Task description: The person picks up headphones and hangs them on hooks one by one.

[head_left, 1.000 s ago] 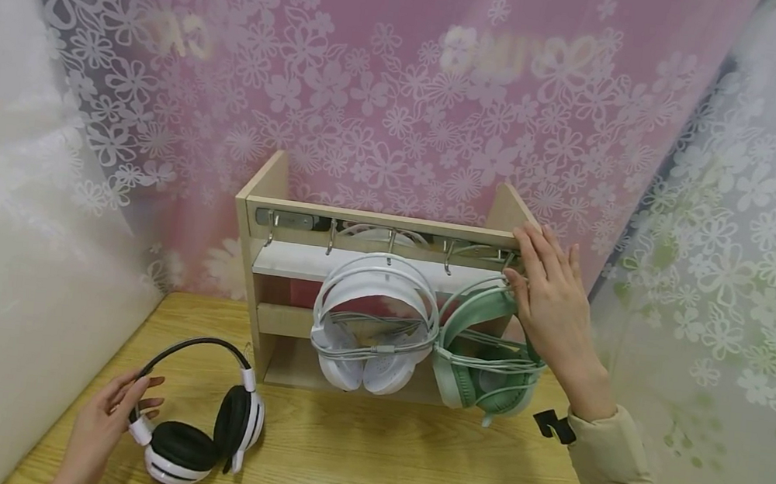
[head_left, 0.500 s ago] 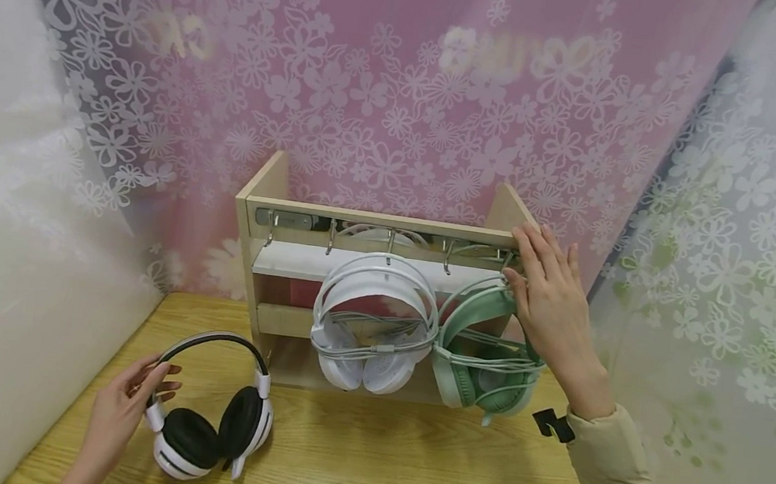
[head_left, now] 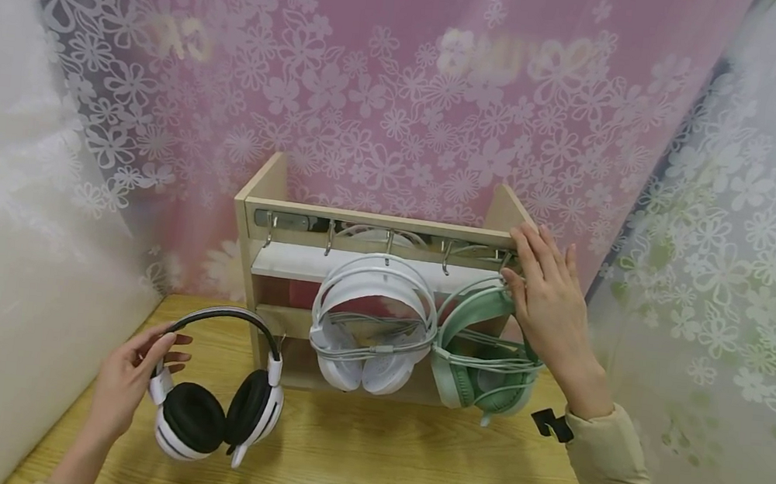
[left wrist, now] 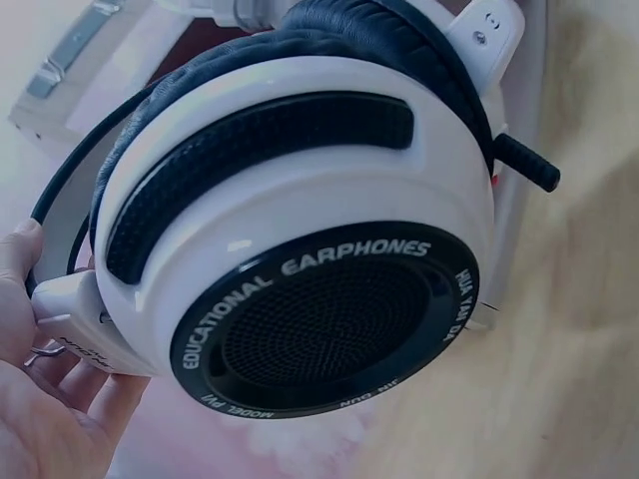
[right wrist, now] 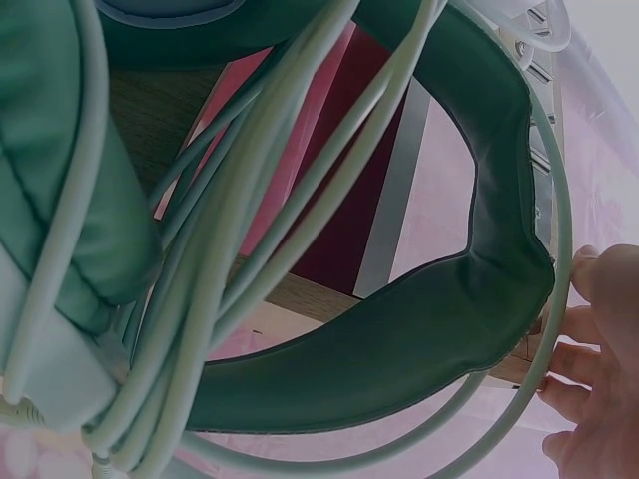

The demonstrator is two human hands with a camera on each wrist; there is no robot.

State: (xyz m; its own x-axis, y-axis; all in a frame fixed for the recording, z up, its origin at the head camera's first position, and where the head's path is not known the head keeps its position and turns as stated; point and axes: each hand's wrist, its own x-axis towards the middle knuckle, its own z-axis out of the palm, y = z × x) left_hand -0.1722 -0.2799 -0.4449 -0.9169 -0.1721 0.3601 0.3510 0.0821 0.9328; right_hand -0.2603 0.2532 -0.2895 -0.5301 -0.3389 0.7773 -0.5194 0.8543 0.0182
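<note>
A pair of white headphones with black ear pads (head_left: 249, 406) hangs from my left hand (head_left: 124, 379), which pinches the headband near its left end. In the left wrist view, one ear cup (left wrist: 300, 319) fills the frame, lettered "EDUCATIONAL EARPHONES". My right hand (head_left: 553, 308) rests on the top right corner of a wooden rack (head_left: 362, 216), fingers extended. Just under that hand hang green headphones (head_left: 483, 307) with their cable wound round them. To their left, white headphones (head_left: 375, 281) hang from a middle hook. In the right wrist view, the fingers lie beyond the green headband (right wrist: 499, 200).
Several metal hooks (head_left: 329, 238) line the rack's front bar, with a white shelf (head_left: 288, 260) behind. The rack stands on a wooden table (head_left: 367, 458). A pink flowered curtain (head_left: 387, 102) hangs close behind, with pale sheets (head_left: 4, 221) on both sides.
My left hand has moved up and right, raising the black-and-white headphones closer to the rack. The right hand has stayed on the rack's corner.
</note>
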